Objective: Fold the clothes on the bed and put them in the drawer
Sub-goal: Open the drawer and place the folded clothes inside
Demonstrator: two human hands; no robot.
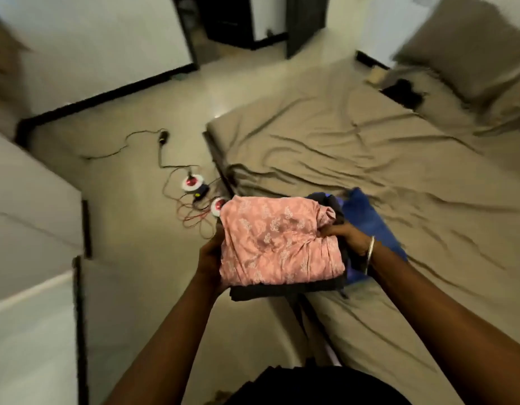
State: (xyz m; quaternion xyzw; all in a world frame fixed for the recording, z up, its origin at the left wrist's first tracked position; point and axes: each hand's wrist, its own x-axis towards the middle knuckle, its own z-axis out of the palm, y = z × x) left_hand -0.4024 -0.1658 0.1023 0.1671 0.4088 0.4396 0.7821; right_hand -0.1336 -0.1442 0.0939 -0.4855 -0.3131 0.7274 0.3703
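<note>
Seemingly past folding, the left hand (pixel 210 258) and right hand (pixel 348 236) grip a clothes stack (pixel 279 244) mid-frame above the bed (pixel 369 147) edge; carrying it to the unseen drawer comes next.

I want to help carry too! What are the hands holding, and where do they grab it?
A stack of folded clothes, pink on top. The left hand holds its left edge, the right hand its right edge.

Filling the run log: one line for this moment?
phase: carrying | left hand: holds stack | right hand: holds stack | pink garment: folded, on top | bed: behind
</note>
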